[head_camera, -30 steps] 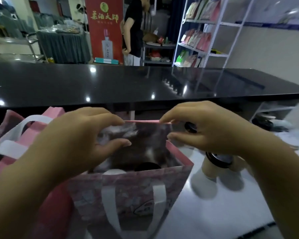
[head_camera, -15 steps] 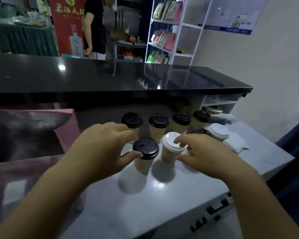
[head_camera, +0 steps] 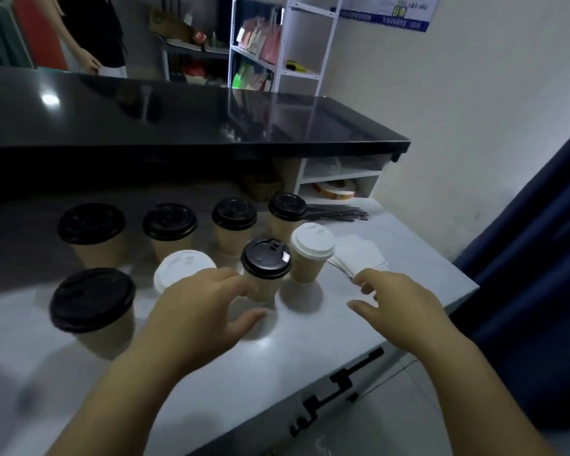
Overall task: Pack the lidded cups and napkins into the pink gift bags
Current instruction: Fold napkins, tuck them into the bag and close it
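While the lidded cups (head_camera: pixel 234 225) stood close together on the grey table (head_camera: pixel 211 373), you held both hands low over it, and both held nothing. Four cups with black lids made a row at the back. In front of them stood one more with a black lid, far to the left, then a white-lid cup (head_camera: pixel 183 269), a black-lid cup (head_camera: pixel 265 264) and another white-lid one. The white napkins (head_camera: pixel 359 256) lay in a flat pile just to the right of the cups.

Your left hand (head_camera: pixel 204 311) reached toward the black-lid cup. Its fingers were spread and a little bent, and the thumb stuck out to the side. I could not tell if a fingertip touched the cup. That hand hid part of the white-lid cup.

Your right hand (head_camera: pixel 399 307) was at the near edge of the napkins, palm down, fingers loose and a little bent.

Black stir sticks (head_camera: pixel 338 212) lay behind the napkins. A shiny black counter (head_camera: pixel 178 120) ran behind the table. Farther back, pink bags (head_camera: pixel 267 39) sat on a white shelf (head_camera: pixel 310 74).
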A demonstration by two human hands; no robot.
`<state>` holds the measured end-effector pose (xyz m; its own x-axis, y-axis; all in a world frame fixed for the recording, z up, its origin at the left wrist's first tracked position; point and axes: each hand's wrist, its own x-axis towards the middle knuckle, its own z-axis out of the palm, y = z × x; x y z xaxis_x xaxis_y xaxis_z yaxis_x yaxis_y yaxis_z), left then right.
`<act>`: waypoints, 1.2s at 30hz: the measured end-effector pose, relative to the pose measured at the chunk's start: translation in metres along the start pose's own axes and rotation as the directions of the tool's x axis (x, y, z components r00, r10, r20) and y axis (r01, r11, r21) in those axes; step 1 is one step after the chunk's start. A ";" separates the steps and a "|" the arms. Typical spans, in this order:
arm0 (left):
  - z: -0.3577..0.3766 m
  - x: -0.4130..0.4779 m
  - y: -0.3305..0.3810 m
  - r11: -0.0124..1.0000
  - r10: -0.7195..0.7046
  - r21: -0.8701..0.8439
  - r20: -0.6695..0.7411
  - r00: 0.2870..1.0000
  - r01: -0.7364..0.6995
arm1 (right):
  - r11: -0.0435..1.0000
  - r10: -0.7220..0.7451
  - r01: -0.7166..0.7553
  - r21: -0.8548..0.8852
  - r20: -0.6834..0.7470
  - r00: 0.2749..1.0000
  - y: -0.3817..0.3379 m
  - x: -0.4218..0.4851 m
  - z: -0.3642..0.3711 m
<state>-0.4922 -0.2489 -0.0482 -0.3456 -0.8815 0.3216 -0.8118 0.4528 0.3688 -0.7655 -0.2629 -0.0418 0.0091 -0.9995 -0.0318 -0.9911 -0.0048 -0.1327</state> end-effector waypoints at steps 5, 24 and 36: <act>0.046 0.082 0.033 0.987 0.150 -0.067 0.034 0.988 -0.147 | 0.996 0.087 -0.087 0.013 -0.019 0.996 0.060 0.036 0.008; 0.239 0.241 0.083 0.999 0.012 -0.035 0.303 0.953 -0.002 | 0.974 0.044 -0.064 0.215 0.097 0.994 0.196 0.205 0.074; 0.277 0.248 0.095 0.942 -0.318 -0.028 0.251 0.914 0.336 | 0.930 -0.183 0.087 0.358 0.242 0.953 0.221 0.274 0.093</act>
<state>-0.7854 -0.4622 -0.1752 -0.1757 -0.9835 -0.0424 -0.8671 0.1342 0.4796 -0.9702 -0.5346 -0.1722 0.2217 -0.9435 -0.2462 -0.8733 -0.0798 -0.4805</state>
